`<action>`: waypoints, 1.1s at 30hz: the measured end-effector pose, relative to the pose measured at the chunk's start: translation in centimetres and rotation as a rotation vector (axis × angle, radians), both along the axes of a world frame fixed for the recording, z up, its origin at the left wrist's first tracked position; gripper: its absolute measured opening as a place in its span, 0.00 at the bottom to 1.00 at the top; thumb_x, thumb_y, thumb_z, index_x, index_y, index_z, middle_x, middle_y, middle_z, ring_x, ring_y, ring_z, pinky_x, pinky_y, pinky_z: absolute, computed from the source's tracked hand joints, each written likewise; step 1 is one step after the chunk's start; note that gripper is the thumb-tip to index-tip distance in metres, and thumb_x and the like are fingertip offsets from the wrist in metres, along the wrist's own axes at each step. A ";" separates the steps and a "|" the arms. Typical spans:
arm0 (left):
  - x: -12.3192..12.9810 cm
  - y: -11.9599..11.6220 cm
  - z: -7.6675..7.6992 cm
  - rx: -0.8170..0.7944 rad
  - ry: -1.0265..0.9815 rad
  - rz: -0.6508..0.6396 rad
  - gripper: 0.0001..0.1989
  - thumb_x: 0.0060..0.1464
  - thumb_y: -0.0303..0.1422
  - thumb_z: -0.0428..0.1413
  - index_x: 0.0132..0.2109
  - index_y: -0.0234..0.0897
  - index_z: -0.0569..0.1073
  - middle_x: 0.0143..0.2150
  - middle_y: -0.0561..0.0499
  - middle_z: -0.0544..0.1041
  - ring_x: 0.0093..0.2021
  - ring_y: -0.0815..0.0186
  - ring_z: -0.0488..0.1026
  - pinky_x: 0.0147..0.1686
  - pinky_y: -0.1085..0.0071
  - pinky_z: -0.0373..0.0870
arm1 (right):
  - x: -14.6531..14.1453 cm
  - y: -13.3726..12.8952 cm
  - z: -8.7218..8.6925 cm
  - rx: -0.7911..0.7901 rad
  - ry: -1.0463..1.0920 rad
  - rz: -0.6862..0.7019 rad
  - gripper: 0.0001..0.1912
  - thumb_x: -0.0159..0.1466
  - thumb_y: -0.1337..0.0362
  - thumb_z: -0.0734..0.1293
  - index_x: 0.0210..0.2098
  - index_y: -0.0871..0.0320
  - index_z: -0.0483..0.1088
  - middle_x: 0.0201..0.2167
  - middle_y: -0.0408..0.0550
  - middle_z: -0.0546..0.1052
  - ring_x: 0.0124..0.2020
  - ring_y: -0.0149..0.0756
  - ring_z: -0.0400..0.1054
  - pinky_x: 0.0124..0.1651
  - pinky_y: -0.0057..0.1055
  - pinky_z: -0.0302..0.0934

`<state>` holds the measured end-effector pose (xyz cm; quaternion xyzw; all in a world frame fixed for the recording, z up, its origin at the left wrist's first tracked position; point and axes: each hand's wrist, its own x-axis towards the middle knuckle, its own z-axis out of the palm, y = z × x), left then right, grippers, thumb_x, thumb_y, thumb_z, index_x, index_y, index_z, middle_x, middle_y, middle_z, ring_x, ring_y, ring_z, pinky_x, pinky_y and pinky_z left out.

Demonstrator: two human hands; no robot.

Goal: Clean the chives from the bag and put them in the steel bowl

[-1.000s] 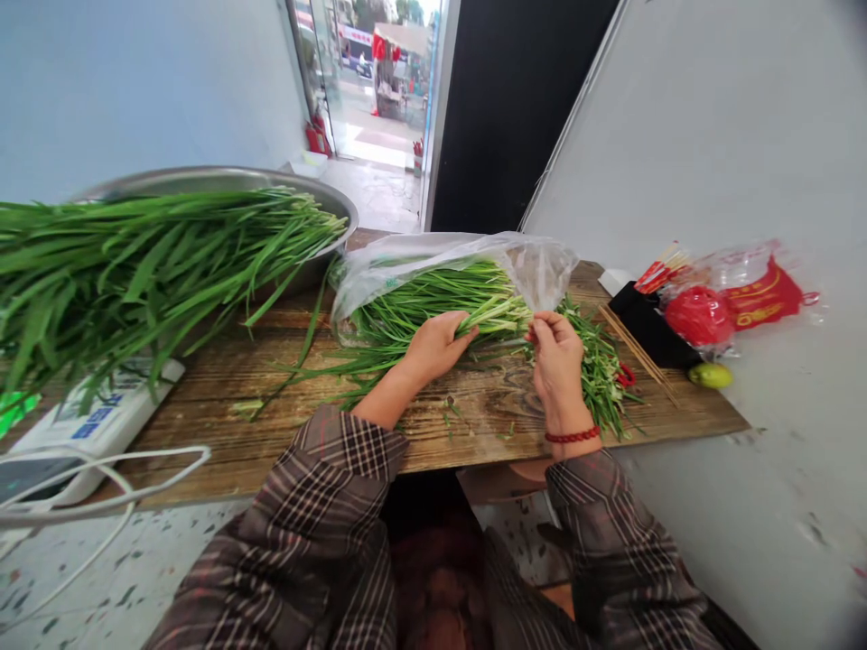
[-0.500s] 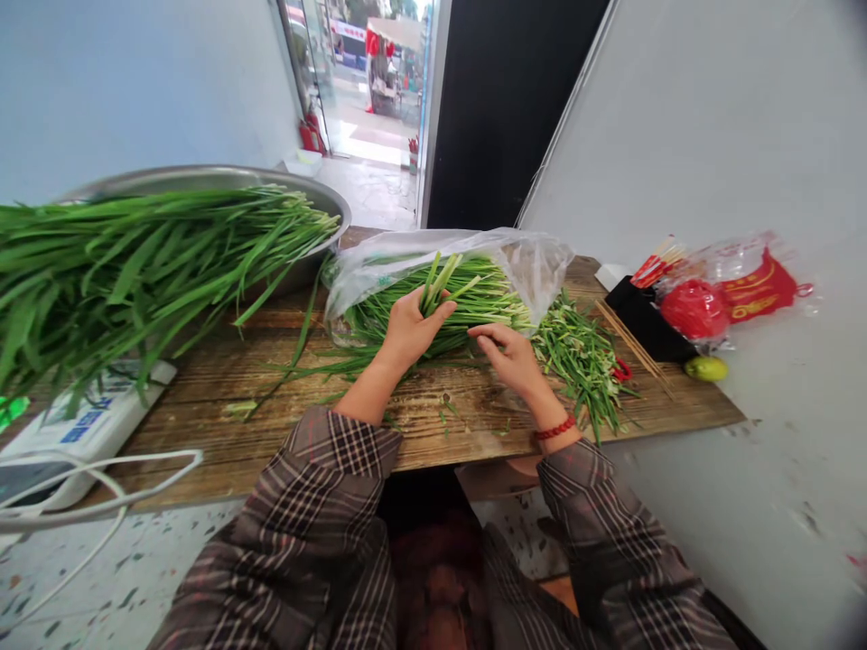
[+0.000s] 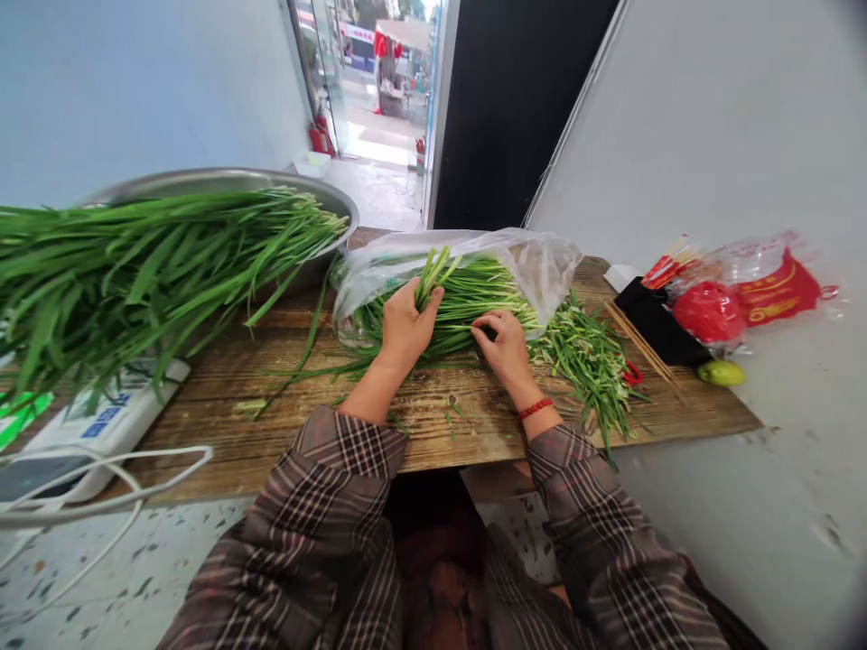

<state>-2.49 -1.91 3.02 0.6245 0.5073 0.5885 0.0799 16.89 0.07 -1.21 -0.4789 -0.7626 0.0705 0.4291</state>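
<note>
- At the far left, long flat green leaves (image 3: 122, 262) spill over the near side of a metal basin (image 3: 203, 182), their paler ends toward the right.
- Below them, a white device (image 3: 101, 433) sits on the wooden tabletop (image 3: 223, 451), with a white cable (image 3: 182, 465) looping at its near end.
- Near the middle, the left hand (image 3: 408, 325) is closed round a few green stems (image 3: 437, 268), whose pale ends stick up past the thumb.
- Behind it, a bundle of thin greens (image 3: 484, 289) lies partly under a clear plastic bag (image 3: 552, 257); some leaves trail leftward onto the tabletop.
- At the bundle's near edge, the right hand (image 3: 502, 348) has thumb and forefinger drawn close together; whether they grip a stem, I cannot tell.
- Just right of the bag, short green pieces (image 3: 589, 352) lie heaped, a red loop (image 3: 632, 373) at their edge.
- Farther right, thin wooden sticks (image 3: 647, 350) lie beside a black container (image 3: 657, 320), with a yellow-green fruit (image 3: 722, 372) near its end.
</note>
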 end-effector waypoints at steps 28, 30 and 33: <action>2.3 -0.3 -1.3 -0.209 0.216 -0.516 0.10 0.57 0.38 0.53 0.34 0.35 0.72 0.32 0.51 0.75 0.34 0.64 0.70 0.38 0.69 0.66 | 0.9 -4.2 2.1 -0.266 0.777 0.154 0.12 0.59 0.55 0.69 0.38 0.54 0.68 0.31 0.42 0.76 0.31 0.32 0.73 0.39 0.34 0.71; 2.4 -0.2 -1.3 -0.211 0.233 -0.483 0.10 0.56 0.37 0.54 0.33 0.35 0.72 0.31 0.52 0.75 0.33 0.65 0.69 0.36 0.70 0.65 | 0.8 -4.3 2.1 -0.266 0.743 0.161 0.13 0.58 0.56 0.70 0.38 0.54 0.67 0.32 0.43 0.76 0.31 0.33 0.72 0.39 0.34 0.71; 2.4 -0.3 -1.2 -0.218 0.248 -0.457 0.09 0.56 0.36 0.54 0.30 0.37 0.69 0.28 0.53 0.73 0.30 0.66 0.68 0.34 0.71 0.63 | 0.6 -4.3 2.1 -0.225 0.689 0.155 0.14 0.56 0.58 0.71 0.39 0.54 0.66 0.32 0.42 0.74 0.33 0.32 0.71 0.39 0.32 0.69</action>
